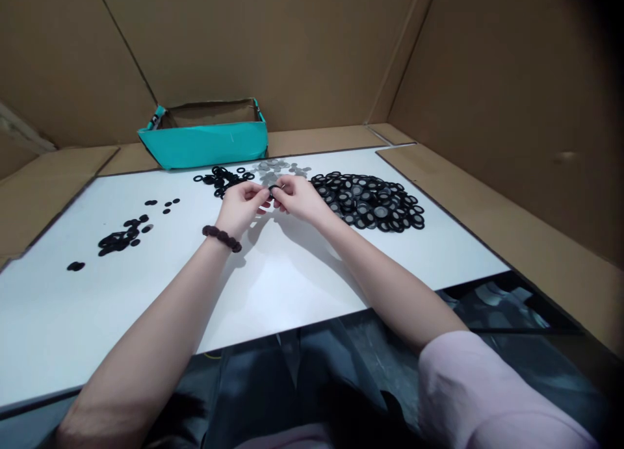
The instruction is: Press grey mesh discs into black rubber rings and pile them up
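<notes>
Both hands meet above the middle of the white tabletop, pinching one small black ring (pixel 273 188) between them. My left hand (pixel 242 205), with a dark beaded band at its wrist, grips the ring's left side. My right hand (pixel 298 197) holds its right side, thumb and fingertips together. Whether a disc sits inside the ring is hidden by the fingers. Just behind the hands lie loose grey discs (pixel 274 166). Black rings (pixel 221 176) are heaped behind my left hand. To the right of my right hand spreads a large pile of black rings with grey centres (pixel 375 199).
Small black discs (pixel 119 241) lie scattered on the left of the white tabletop (pixel 273 273). A turquoise box (pixel 209 143) with an open top stands at the back edge. Cardboard walls (pixel 292 52) enclose the back and sides.
</notes>
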